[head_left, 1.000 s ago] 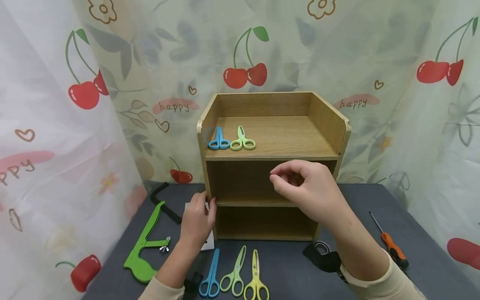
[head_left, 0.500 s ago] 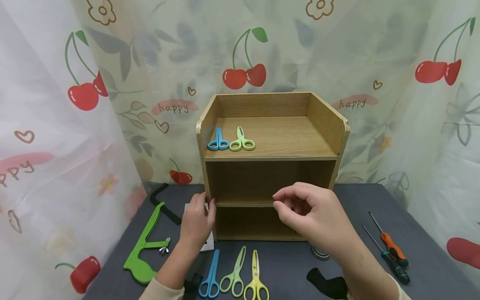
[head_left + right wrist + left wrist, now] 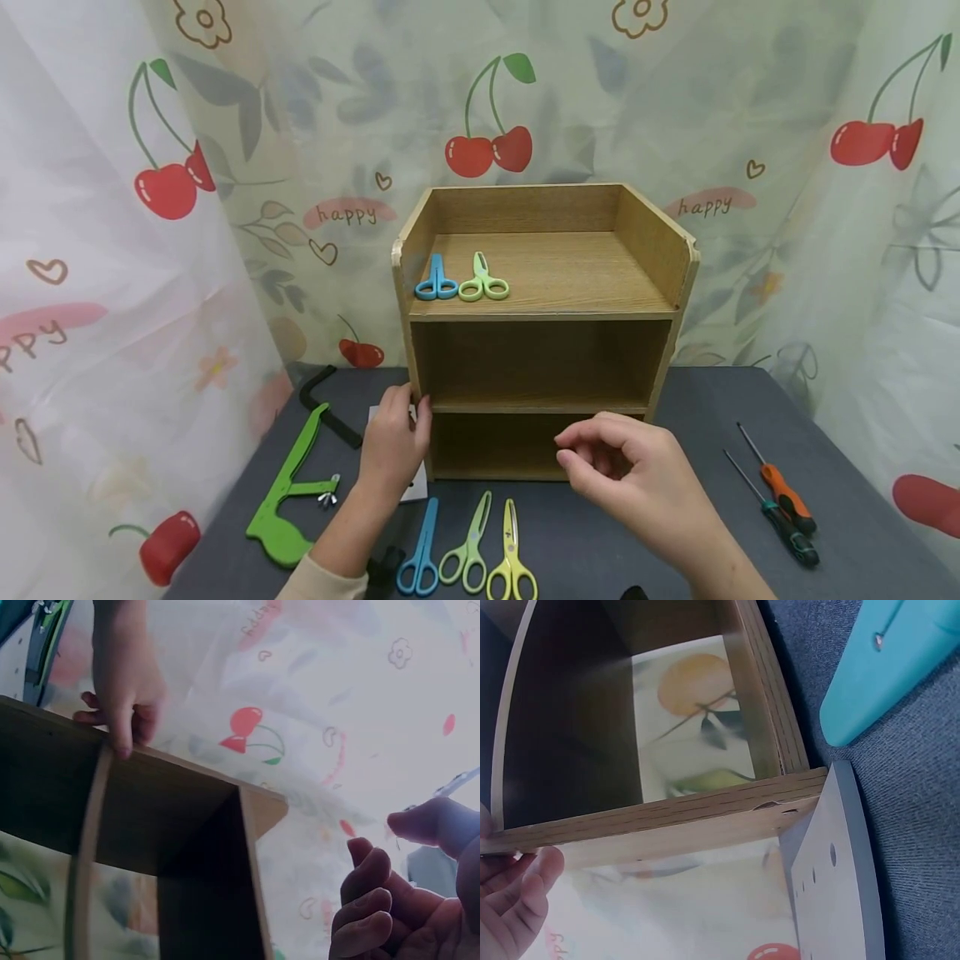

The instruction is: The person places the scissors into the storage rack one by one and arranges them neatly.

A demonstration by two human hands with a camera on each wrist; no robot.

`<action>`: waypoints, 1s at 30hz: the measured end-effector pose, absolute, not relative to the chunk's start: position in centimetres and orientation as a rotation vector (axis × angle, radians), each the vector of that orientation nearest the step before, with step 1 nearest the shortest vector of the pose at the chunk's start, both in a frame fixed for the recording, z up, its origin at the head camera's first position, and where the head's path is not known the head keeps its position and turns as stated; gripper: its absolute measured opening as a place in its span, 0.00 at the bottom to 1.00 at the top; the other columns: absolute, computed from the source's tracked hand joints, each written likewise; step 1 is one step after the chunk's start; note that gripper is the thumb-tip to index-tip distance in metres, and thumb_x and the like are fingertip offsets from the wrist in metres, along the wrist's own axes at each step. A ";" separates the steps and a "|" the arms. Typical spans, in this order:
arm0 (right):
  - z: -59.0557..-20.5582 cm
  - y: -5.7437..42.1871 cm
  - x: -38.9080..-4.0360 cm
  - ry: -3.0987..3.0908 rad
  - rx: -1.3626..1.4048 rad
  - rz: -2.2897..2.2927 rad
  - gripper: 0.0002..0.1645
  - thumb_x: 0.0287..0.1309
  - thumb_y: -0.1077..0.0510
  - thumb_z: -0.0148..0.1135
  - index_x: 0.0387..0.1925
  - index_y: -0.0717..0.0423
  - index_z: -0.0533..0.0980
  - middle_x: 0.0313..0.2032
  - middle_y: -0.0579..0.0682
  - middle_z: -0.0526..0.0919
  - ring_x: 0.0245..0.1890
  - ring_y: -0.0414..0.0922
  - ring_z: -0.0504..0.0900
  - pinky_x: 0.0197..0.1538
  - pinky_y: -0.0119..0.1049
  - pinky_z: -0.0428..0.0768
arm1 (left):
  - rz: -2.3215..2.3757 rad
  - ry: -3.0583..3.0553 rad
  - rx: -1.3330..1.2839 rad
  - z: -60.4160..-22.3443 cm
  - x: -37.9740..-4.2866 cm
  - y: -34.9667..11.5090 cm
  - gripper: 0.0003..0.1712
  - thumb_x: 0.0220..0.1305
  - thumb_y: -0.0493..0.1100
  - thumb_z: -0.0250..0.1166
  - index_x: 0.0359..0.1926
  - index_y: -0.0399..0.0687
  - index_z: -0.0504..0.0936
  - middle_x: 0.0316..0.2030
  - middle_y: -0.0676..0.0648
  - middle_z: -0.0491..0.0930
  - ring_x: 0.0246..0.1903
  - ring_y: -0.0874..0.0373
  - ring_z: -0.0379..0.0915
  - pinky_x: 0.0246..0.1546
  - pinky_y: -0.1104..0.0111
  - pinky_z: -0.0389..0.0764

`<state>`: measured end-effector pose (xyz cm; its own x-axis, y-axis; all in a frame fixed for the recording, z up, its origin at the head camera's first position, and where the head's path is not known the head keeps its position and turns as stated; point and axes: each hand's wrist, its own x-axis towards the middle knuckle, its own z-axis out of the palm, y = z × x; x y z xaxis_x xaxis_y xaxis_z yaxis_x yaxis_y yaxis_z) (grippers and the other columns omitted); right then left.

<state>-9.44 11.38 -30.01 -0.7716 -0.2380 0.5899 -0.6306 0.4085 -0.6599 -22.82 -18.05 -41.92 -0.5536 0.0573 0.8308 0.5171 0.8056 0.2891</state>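
Note:
A small wooden shelf unit with three tiers stands at the back of the table. My left hand grips the front edge of its left side panel, with the thumb in front, also seen in the right wrist view. In front of the lowest tier my right hand hovers with loosely curled fingers; thumb and fingertips are apart with nothing between them in the right wrist view. Blue scissors and light green scissors lie on the top tier, at the left.
Blue, green and yellow scissors lie before the shelf. At left are a green tool with a wing nut, a black hooked piece and a white holed plate. Orange and green-black screwdrivers lie right.
My right hand has come down from the middle tier's height to before the lowest tier, uncovering the second screwdriver. The left hand stays on the side panel. The scissors have not moved.

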 end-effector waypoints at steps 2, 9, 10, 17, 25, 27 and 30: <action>-30.6 11.4 -9.5 -2.279 0.743 1.332 0.13 0.58 0.65 0.73 0.36 0.41 0.84 0.27 0.37 0.79 0.23 0.38 0.76 0.27 0.32 0.77 | -0.649 -2.093 -0.420 -41.9 -22.8 -18.0 0.09 0.68 0.36 0.67 0.45 0.33 0.79 0.34 0.42 0.76 0.24 0.56 0.72 0.22 0.65 0.79; -32.3 11.4 -9.6 -2.307 0.755 1.367 0.12 0.59 0.64 0.73 0.36 0.41 0.84 0.27 0.37 0.79 0.24 0.38 0.76 0.27 0.32 0.77 | -0.652 -2.091 -0.414 -41.8 -22.9 -18.0 0.09 0.68 0.36 0.67 0.45 0.33 0.80 0.35 0.42 0.77 0.25 0.55 0.73 0.23 0.64 0.80; -32.4 11.3 -9.6 -2.308 0.762 1.380 0.12 0.59 0.64 0.73 0.36 0.41 0.84 0.27 0.37 0.79 0.24 0.38 0.76 0.27 0.32 0.77 | -0.651 -2.090 -0.414 -41.7 -22.9 -18.0 0.09 0.68 0.36 0.67 0.45 0.34 0.80 0.35 0.42 0.77 0.25 0.56 0.73 0.23 0.65 0.80; -33.6 10.9 -10.3 -2.351 0.790 1.402 0.13 0.57 0.64 0.74 0.35 0.41 0.84 0.27 0.37 0.78 0.23 0.38 0.76 0.27 0.32 0.77 | -0.647 -2.077 -0.421 -41.7 -22.9 -18.0 0.09 0.68 0.36 0.67 0.44 0.34 0.79 0.34 0.42 0.76 0.25 0.56 0.72 0.22 0.65 0.79; -35.3 10.4 -11.4 -2.425 0.845 1.371 0.13 0.54 0.63 0.75 0.35 0.41 0.84 0.27 0.36 0.76 0.23 0.34 0.74 0.27 0.30 0.76 | -0.651 -2.076 -0.417 -41.9 -22.8 -18.0 0.09 0.68 0.36 0.67 0.45 0.34 0.79 0.35 0.41 0.77 0.25 0.53 0.75 0.22 0.64 0.80; -35.8 10.2 -11.5 -2.425 0.885 1.382 0.12 0.54 0.63 0.75 0.35 0.43 0.84 0.27 0.36 0.76 0.23 0.34 0.74 0.27 0.30 0.76 | -0.656 -2.082 -0.415 -42.0 -22.8 -18.0 0.09 0.68 0.36 0.67 0.45 0.34 0.79 0.35 0.42 0.77 0.25 0.52 0.75 0.23 0.64 0.80; -36.4 10.1 -11.8 -2.443 0.936 1.408 0.11 0.54 0.62 0.75 0.36 0.45 0.84 0.27 0.36 0.76 0.24 0.33 0.74 0.28 0.30 0.76 | -0.658 -2.097 -0.410 -42.1 -22.9 -17.9 0.10 0.69 0.37 0.67 0.46 0.35 0.79 0.35 0.42 0.77 0.25 0.53 0.75 0.23 0.64 0.80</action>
<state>-11.85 10.10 -36.41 -0.7883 -0.4342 0.4360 -0.5950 0.3572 -0.7200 -22.86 -17.93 -42.15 -0.5622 0.0464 0.8257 0.5096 0.8057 0.3018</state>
